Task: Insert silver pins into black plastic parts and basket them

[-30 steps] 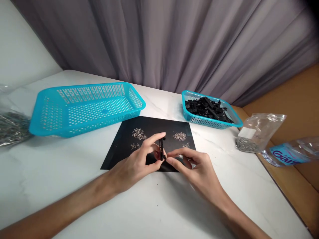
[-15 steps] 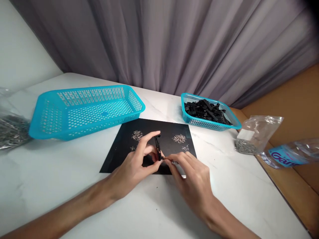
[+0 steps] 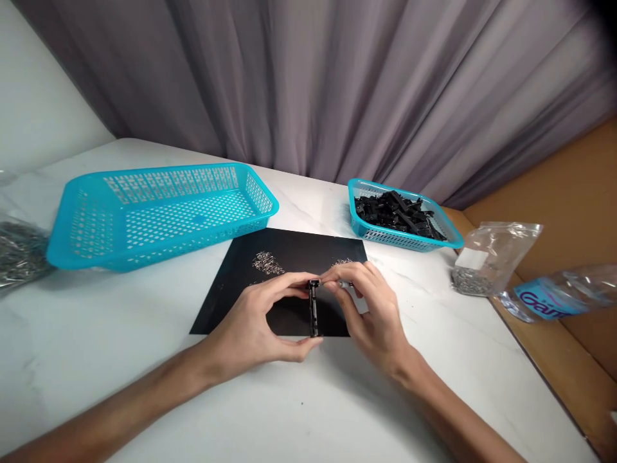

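A narrow black plastic part [image 3: 313, 312] stands lengthwise between the thumb and fingers of my left hand [image 3: 258, 318], gripped at its two ends. My right hand [image 3: 373, 312] is closed in a pinch at the far end of that part, its fingertips touching or nearly touching it. Something small and greyish shows between the right fingers, too covered to name. Beneath both hands lies a black sheet [image 3: 299, 241]. On it are a pile of small metal pieces [image 3: 266, 262] at the left and another metal pile [image 3: 343, 262], partly hidden behind my right hand.
At the left stands a large blue basket [image 3: 164, 251] with nothing seen inside. A smaller blue basket [image 3: 407, 243] at the back right holds many black plastic parts. Clear bags of metal pieces lie at the far left [image 3: 22, 251] and right [image 3: 475, 280], beside a plastic bottle [image 3: 554, 296].
The black part has turned and moved slightly nearer to me. My right hand has shifted from its near end up to its far end, now covering more of the right metal pile.
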Available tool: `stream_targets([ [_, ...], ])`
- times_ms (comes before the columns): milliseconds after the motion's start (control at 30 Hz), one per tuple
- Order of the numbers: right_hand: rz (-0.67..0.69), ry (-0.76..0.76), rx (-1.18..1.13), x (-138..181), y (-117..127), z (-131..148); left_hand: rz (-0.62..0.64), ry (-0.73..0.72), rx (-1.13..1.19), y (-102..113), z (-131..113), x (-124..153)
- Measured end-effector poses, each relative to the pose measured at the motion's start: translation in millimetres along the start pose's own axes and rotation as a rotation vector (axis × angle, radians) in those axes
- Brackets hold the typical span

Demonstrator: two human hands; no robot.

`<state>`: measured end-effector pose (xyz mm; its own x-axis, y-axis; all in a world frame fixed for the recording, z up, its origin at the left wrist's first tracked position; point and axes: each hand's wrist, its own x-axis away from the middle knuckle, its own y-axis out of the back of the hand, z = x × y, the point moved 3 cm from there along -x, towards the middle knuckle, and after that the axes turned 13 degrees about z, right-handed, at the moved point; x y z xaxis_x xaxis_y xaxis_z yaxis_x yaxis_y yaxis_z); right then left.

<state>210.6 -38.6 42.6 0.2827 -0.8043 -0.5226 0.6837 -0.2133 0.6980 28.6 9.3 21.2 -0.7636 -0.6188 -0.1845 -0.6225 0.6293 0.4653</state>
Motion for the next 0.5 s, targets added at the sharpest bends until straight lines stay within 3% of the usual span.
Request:
stream_targets([
  [500, -0.083, 0.031, 0.193, 5.3, -7.8, 9.7, -0.048, -0.13, -0.096, -1.5, -9.1, 0.1],
])
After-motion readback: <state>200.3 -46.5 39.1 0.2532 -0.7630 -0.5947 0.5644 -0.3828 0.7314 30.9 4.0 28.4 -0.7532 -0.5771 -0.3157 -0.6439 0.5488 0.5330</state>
